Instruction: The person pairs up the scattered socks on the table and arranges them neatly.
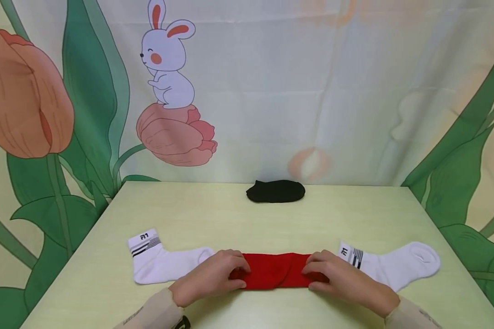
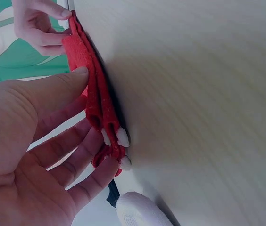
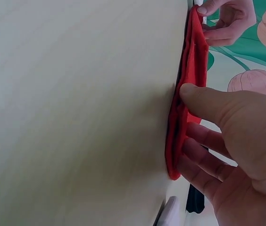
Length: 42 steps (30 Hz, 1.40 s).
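Note:
Folded red socks [image 1: 271, 271] lie flat on the table, stretched sideways between the two hands. The left hand [image 1: 219, 273] grips their left end, its thumb [image 2: 71, 84] on the near edge and its fingers round the far side. In the left wrist view, several stacked red layers and small white patches show at that end. At the right end, the right hand [image 1: 338, 278] holds the socks, thumb [image 3: 206, 100] on the near edge and fingers behind. White socks lie beside each forearm: one on the left [image 1: 160, 262], another on the right [image 1: 407, 265], each partly covered.
A black sock [image 1: 276, 191] lies at the table's back edge, near the middle. Behind the pale table [image 1: 214, 214] hangs a printed curtain [image 1: 251, 91] with a rabbit, tulips and leaves. Each white sock has dark stripes on its cuff.

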{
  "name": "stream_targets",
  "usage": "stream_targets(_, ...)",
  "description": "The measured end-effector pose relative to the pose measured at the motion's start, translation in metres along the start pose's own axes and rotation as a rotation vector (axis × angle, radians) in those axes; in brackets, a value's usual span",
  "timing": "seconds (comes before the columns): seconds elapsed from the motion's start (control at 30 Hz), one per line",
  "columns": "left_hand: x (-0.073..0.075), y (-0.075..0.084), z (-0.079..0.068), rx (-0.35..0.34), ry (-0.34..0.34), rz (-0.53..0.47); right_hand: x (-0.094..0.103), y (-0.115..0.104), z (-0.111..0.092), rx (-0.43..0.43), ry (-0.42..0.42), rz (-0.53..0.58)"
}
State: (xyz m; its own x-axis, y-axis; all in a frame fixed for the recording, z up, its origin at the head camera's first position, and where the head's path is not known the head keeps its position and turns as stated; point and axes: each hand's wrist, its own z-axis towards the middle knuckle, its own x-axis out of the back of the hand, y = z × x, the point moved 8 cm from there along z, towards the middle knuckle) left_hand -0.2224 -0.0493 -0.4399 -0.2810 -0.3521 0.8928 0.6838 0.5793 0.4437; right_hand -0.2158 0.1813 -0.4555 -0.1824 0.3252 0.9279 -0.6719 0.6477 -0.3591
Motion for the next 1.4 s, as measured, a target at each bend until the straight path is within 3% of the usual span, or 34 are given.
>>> stream_targets(0.47,0.002,-0.004,0.013,0.054,-0.040,0.045,0.004,0.009,0.013,-0.014,-0.095,-0.052)
stream_targets(0.87,0.005,-0.011,0.024,0.107,-0.069,0.067,0.006,0.015,0.023,-0.030,-0.110,-0.105)
stream_targets(1.17,0.010,-0.012,0.029,0.095,-0.057,0.069,0.006,0.023,0.029,-0.096,-0.179,-0.096)
stream_targets(1.4,0.013,-0.015,0.034,0.099,-0.062,0.061,0.009,0.024,0.032,-0.103,-0.188,-0.082)
